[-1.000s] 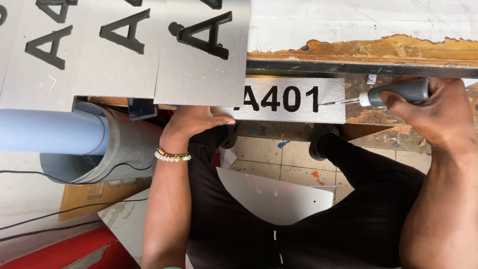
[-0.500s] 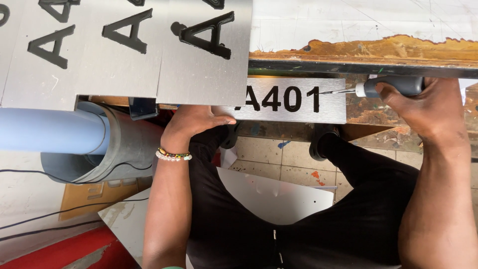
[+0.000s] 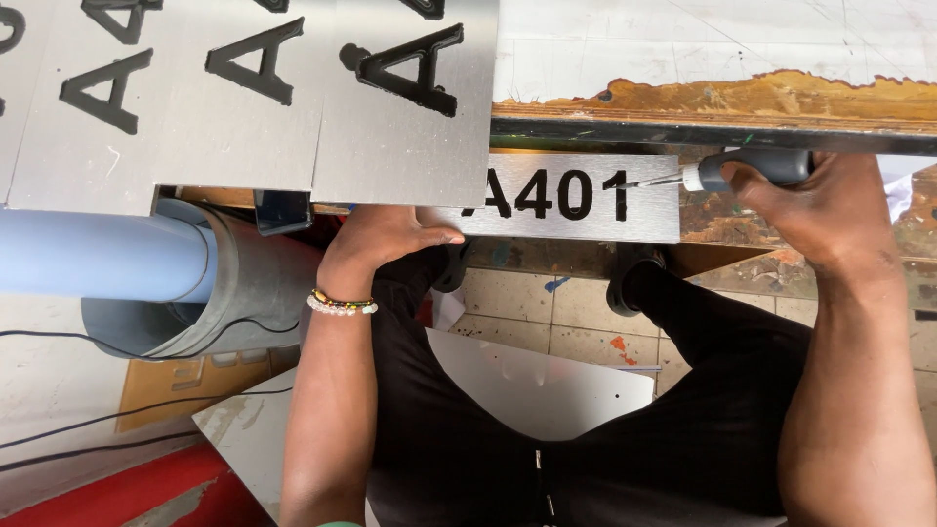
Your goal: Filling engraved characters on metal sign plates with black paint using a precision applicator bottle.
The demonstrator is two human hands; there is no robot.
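Brushed-metal sign plate [image 3: 576, 200] with raised black characters sits just under the front edge of the counter [image 3: 712, 122], held flat and level out over the person's lap. The left hand [image 3: 390, 234] presses against the plate's lower left corner, palm toward it, fingers [image 3: 434, 234] stretched along the bottom edge rather than wrapped around anything; a beaded bracelet [image 3: 342, 303] circles that wrist. The right hand [image 3: 830, 210] has its fingers closed round the dark handle of a screwdriver [image 3: 727, 171], whose thin shaft lies nearly level and points left, the tip meeting the plate's upper right part beside the last black character. On top of the counter, to the left, several larger metal sheets [image 3: 244, 107] with big black letters lie side by side and overhang the edge, the nearest one covering the plate's upper left corner. The counter's surface is whitish and scratched, with a chipped, brownish front edge. Below the sheets on the left a pale blue pipe [image 3: 98, 259] runs into a wide grey pipe fitting [image 3: 244, 293]. Between the person's dark-trousered legs a blank metal sheet [image 3: 547, 385] lies on the tiled floor [image 3: 547, 312], and thin black cables [image 3: 117, 420] cross the lower left.
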